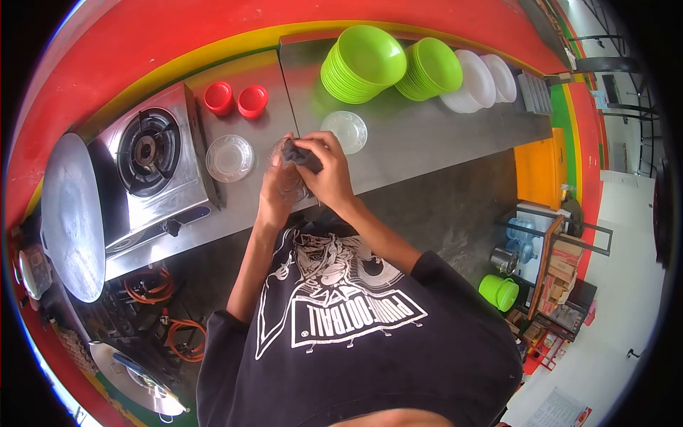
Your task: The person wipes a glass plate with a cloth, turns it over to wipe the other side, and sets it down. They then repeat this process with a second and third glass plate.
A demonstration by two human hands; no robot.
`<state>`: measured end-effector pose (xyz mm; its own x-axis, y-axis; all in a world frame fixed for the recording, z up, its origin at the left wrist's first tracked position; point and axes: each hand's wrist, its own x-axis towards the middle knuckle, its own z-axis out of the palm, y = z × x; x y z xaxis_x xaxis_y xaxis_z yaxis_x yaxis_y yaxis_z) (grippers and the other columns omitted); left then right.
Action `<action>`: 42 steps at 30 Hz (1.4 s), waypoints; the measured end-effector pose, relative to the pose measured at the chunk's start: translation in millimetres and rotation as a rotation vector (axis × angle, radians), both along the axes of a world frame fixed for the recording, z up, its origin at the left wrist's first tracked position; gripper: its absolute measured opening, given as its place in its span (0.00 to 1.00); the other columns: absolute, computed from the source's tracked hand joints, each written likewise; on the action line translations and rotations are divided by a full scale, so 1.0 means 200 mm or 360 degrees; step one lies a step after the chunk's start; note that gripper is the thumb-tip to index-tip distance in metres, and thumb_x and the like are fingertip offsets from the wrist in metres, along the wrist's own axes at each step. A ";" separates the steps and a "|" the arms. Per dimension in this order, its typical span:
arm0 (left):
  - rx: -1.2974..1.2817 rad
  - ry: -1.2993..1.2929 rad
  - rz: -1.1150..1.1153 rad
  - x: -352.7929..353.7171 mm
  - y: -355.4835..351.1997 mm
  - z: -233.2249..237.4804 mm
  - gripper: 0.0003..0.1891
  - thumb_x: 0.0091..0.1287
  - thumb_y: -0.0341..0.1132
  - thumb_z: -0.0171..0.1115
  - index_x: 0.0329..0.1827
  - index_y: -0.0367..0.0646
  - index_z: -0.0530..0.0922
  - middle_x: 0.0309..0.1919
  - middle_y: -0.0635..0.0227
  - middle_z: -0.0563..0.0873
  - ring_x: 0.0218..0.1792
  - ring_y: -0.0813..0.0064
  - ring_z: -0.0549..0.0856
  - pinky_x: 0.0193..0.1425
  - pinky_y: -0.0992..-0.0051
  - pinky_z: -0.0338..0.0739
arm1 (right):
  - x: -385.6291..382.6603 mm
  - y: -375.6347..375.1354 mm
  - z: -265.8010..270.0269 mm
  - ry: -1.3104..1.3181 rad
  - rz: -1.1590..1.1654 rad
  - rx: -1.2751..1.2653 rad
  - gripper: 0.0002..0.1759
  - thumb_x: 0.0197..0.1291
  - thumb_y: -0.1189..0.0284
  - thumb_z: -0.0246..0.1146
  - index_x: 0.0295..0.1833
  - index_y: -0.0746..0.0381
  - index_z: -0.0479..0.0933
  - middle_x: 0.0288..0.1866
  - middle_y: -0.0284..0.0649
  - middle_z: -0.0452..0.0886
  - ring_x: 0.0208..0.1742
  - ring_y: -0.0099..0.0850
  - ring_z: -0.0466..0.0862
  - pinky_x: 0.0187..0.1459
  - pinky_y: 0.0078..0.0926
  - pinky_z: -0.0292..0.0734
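Observation:
My left hand is closed on a clear glass saucer, tilted up over the steel counter's front edge. Bunched in my right hand is a dark cloth, pressed against the saucer's upper part; fingers and cloth partly hide the glass. On the counter to the left lies a clear glass saucer with a patterned rim. Another clear saucer lies just beyond my right hand.
Two stacks of red bowls stand at the back. Green bowls and white plates are stacked along the wall to the right. At left are a gas stove and a large metal wok. Orange hoses lie below.

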<state>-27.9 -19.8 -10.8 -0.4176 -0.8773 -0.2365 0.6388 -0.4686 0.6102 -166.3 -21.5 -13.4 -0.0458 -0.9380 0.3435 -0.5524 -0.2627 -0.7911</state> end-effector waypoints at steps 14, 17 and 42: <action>-0.0397 -0.0985 -0.0140 -0.20 -0.02 -0.35 0.27 0.84 0.52 0.43 0.69 0.38 0.71 0.48 0.45 0.88 0.54 0.53 0.88 0.58 0.60 0.81 | -0.37 0.27 -0.27 -0.0962 -0.0360 0.1127 0.16 0.68 0.62 0.69 0.47 0.66 0.82 0.35 0.31 0.83 0.37 0.20 0.80 0.42 0.23 0.76; -0.0736 -0.1925 -0.0334 -0.29 -0.11 -0.40 0.22 0.83 0.49 0.44 0.62 0.41 0.75 0.34 0.42 0.88 0.41 0.46 0.90 0.46 0.54 0.83 | -0.48 0.22 -0.32 -0.0686 -0.0581 0.1172 0.16 0.67 0.62 0.68 0.43 0.67 0.82 0.30 0.35 0.84 0.34 0.23 0.82 0.38 0.28 0.76; -0.0992 -0.3075 -0.0650 -0.65 -0.46 -0.63 0.20 0.81 0.49 0.46 0.65 0.49 0.77 0.29 0.46 0.88 0.34 0.42 0.89 0.37 0.46 0.82 | -0.76 -0.11 -0.45 0.0431 -0.0712 0.1406 0.29 0.61 0.45 0.67 0.46 0.64 0.84 0.41 0.54 0.89 0.44 0.54 0.89 0.47 0.48 0.84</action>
